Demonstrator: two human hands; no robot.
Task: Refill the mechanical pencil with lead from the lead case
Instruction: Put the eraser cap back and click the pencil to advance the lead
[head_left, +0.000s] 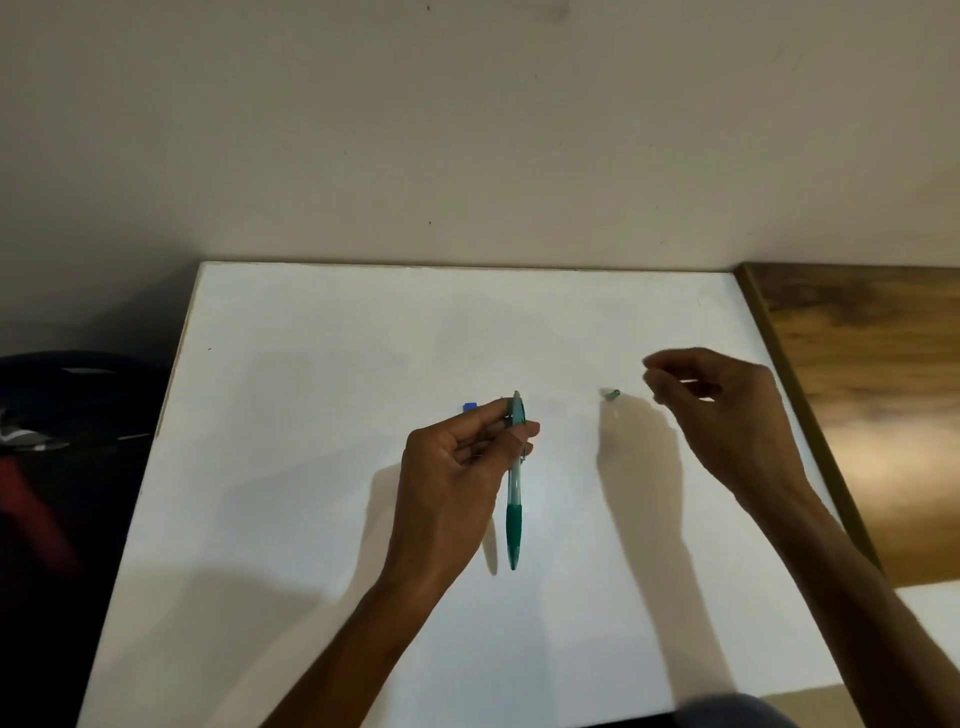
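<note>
My left hand grips a green mechanical pencil near its top end, tip pointing down toward me, held above the white board. A small blue lead case peeks out just behind the fingers of that hand. To the right, a small green cap lies on the board. My right hand hovers just right of the cap with thumb and forefinger pinched together. Whether a lead sits between them is too fine to tell.
The white board rests against a plain wall. A brown wooden surface borders it on the right. Dark objects lie on the floor beyond the left edge.
</note>
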